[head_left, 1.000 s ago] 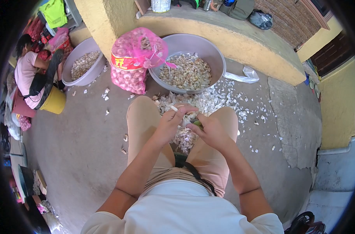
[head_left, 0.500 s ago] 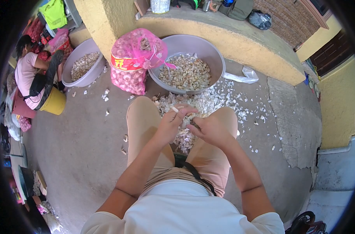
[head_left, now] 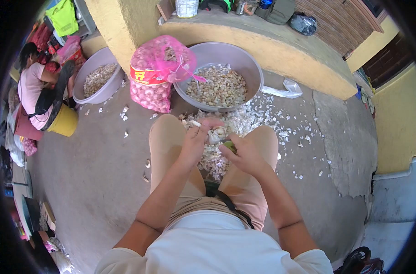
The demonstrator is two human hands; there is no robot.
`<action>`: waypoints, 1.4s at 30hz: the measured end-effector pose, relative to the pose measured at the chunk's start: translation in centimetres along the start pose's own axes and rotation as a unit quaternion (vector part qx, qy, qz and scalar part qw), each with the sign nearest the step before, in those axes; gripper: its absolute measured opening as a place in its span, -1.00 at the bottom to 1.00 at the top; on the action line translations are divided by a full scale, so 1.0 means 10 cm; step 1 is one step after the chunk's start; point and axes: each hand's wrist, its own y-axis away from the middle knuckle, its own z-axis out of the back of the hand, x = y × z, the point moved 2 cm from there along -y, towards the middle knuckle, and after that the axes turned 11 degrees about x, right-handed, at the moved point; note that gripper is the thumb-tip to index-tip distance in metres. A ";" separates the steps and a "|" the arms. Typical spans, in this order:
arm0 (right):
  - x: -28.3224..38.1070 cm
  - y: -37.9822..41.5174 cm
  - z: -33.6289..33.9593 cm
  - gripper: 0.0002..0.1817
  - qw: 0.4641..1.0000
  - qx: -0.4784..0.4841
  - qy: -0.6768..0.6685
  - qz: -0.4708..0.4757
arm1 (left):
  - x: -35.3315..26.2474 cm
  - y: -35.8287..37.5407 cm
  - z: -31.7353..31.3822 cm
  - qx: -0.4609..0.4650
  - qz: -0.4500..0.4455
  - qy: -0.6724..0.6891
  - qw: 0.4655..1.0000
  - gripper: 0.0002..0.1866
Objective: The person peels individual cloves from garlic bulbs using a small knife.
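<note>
Over the gap between my knees, my left hand [head_left: 195, 142] grips a whitish garlic bulb [head_left: 214, 137]. A white wrap [head_left: 195, 123] shows at one of its fingers. Close on the right, my right hand [head_left: 245, 155] is closed around a small yellow-green object [head_left: 230, 146], mostly covered by the fingers; I cannot tell its kind. Below and beyond both hands lies a heap of garlic skins [head_left: 214, 162]. Past my knees, a large grey-purple basin [head_left: 258, 75] holds many loose garlic cloves [head_left: 217, 86]. Against it leans a pink mesh sack [head_left: 151, 96] of whole garlic bulbs.
At the left a person [head_left: 34, 89] sits on a yellow bucket [head_left: 63, 121] by a second basin [head_left: 96, 97] of cloves. Behind the basins runs a low yellow ledge [head_left: 262, 48]. A white plastic bag [head_left: 285, 89] and scattered skins lie on the concrete floor [head_left: 103, 192].
My hands have drawn slightly apart, so the garlic bulb and the yellow-green object show more plainly. The fingers of my left hand have shifted around the bulb.
</note>
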 end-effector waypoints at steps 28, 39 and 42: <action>0.17 -0.10 0.11 -0.60 0.993 0.047 0.108 -0.016 | -0.09 0.03 -0.10 0.024 -0.069 -0.150 0.986 -0.60; 0.14 -0.11 0.12 -0.52 0.997 0.025 0.061 -0.046 | -0.05 0.03 -0.09 0.022 -0.050 -0.105 0.993 -0.57; 0.14 -0.11 0.13 -0.54 0.996 0.047 0.070 -0.044 | -0.06 0.03 -0.10 0.032 -0.053 -0.120 0.991 -0.57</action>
